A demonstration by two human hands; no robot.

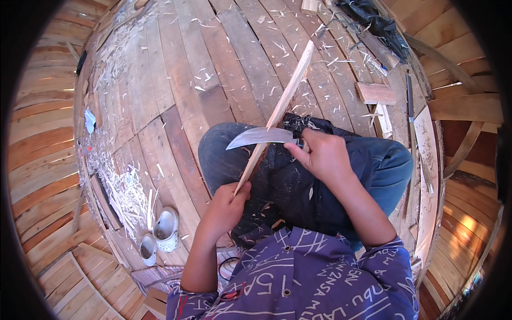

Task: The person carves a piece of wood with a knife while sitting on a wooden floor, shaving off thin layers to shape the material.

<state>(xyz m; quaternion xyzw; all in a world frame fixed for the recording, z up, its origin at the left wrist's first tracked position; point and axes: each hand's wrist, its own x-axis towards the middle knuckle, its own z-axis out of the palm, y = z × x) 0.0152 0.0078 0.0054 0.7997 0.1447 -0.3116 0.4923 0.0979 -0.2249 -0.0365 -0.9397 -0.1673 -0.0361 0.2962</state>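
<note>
My left hand [226,206] grips the near end of a long thin wooden stick [285,96] that slants up and away to the right over my lap. My right hand [320,156] is closed on the handle of a curved knife [258,136]. The blade lies across the stick at about its middle, pointing left. A dark cloth [277,181] covers my knees under the stick.
I sit on a wooden plank floor [213,69] strewn with pale shavings [128,192], thickest at the left. A pair of white shoes [160,234] lies at my lower left. Wood offcuts [376,93] and a black bag [373,24] lie at the right.
</note>
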